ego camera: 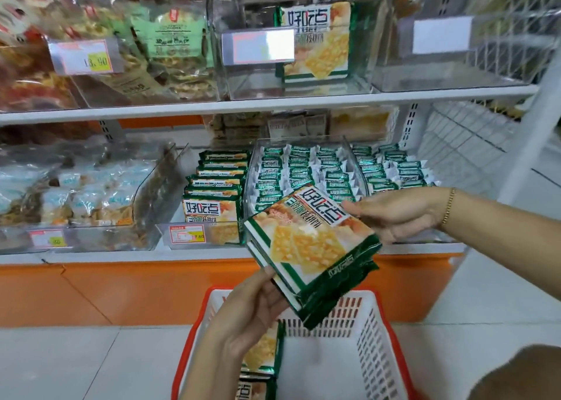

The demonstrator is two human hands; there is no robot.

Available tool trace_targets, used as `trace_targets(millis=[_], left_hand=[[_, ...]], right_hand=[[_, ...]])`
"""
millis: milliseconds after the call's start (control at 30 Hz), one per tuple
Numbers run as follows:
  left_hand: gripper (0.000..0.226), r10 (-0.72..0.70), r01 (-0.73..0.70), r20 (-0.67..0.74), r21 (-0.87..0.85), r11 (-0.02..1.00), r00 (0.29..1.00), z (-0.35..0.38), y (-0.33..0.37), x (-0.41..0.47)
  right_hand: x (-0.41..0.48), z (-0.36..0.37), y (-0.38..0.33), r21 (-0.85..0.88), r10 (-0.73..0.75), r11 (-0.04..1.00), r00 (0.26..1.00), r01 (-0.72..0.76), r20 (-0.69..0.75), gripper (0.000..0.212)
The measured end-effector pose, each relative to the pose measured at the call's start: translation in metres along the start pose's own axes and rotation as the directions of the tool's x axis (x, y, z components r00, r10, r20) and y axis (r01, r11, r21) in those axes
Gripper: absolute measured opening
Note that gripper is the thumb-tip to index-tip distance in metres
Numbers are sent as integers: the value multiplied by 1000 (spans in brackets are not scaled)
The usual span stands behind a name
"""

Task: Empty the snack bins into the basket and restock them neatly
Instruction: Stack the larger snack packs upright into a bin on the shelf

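The fingers (353, 208) of the right hand (403, 214) pinch the far right edge of a stack of cracker packets (309, 247). The left hand (252, 317) grips the near left edge, thumb on top, with the remaining fingers hidden underneath. Both hands are closed on the stack, which hangs tilted in the air just above the basket (375, 339) and touches neither the basket nor the shelf.

Judged step: restocking, with the stack being squared between the two hands. An unloading pass cannot be ruled out. The next move calls for aligning the packet edges, turning the stack upright and sliding it into the upper bin (358, 74), where a lone packet (315, 41) stands.

The packets are flat, rectangular glossy foil pouches, green-bordered with crimped ends, so they are slippery against one another. The basket is white perforated plastic with an orange rim and holds loose packets (261, 357) at its near left. On the lower shelf, filed packets (212, 187) stand in a neat row. To their right, small wrapped bars (303, 168) fill a curved clear bin.
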State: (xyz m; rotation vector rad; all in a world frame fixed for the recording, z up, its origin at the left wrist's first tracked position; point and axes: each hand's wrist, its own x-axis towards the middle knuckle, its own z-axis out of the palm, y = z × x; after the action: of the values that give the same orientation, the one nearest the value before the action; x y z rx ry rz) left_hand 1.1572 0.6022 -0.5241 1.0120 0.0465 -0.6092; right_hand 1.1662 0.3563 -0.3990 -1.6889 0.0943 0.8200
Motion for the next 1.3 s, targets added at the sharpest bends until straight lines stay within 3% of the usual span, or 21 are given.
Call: trace_targets(millis=[67,133,200,233,300,367,433,500,600,667,700,767,800,833,900,933,1033,1133,1233,1300], left_hand=[[36,-15,15,-7,-25,1000,1000,3,3,2],[40,-21,19,-59,-46,999,998,3,8,3],[59,-9,7,-111,-21,1000,994,3,16,5],[66,5,-6,-119,-12,1000,993,5,22,5],[56,39,-37,-92,22,999,995,10,39,4],[38,115,-113,-10,103,988,993,22,66,2],[33,219,-232,84,209,950,972,42,101,1],[41,344,-368,141,230,901,929,67,142,-1],[55,508,-543,195,240,805,839,113,189,-6],[59,595,-614,161,283,737,788,135,215,-3],[49,645,-652,145,325,685,751,142,228,4],[23,773,-718,123,483,501,622,152,247,18],[20,824,-692,157,638,336,545,151,254,26],[24,841,-619,232,771,148,489,149,259,36],[33,797,-427,354,894,-134,489,149,261,47],[38,765,-353,382,910,-216,518,151,260,51],[43,720,-271,410,912,-308,560,152,259,61],[43,733,-273,421,906,-322,534,148,261,68],[43,740,-286,461,887,-364,490,143,262,71],[42,735,-308,482,875,-375,477,140,264,73]], right_hand=[[1,-1,-3,82,-39,996,996,32,81,33],[3,-2,-5,215,-33,976,993,7,114,53],[2,2,-6,264,-18,964,997,-3,78,49],[2,1,-6,305,-32,952,997,9,71,57],[-2,1,-14,320,-91,946,990,53,107,76],[-6,-11,-30,293,-204,942,972,163,114,74],[-20,-14,-54,276,-319,916,946,291,59,67],[-36,-15,-83,281,-432,860,901,426,-43,54],[-59,-14,-129,219,-573,771,801,598,-173,11],[-69,-22,-160,172,-624,715,730,678,-280,43],[-75,-26,-176,188,-640,683,702,706,-313,43],[-83,-39,-208,203,-641,675,700,709,-314,22],[-88,-43,-224,182,-644,684,702,706,-304,19],[-92,-51,-236,103,-644,710,701,697,-307,38],[-96,-69,-257,-42,-618,768,722,639,-310,61],[-95,-76,-266,-98,-611,784,735,613,-294,55],[-81,-85,-284,-190,-547,837,777,514,-311,15],[-63,-90,-293,-289,-512,852,811,437,-283,10],[-57,-97,-302,-340,-550,826,772,449,-318,22],[-54,-105,-306,-331,-555,825,766,458,-323,14]])
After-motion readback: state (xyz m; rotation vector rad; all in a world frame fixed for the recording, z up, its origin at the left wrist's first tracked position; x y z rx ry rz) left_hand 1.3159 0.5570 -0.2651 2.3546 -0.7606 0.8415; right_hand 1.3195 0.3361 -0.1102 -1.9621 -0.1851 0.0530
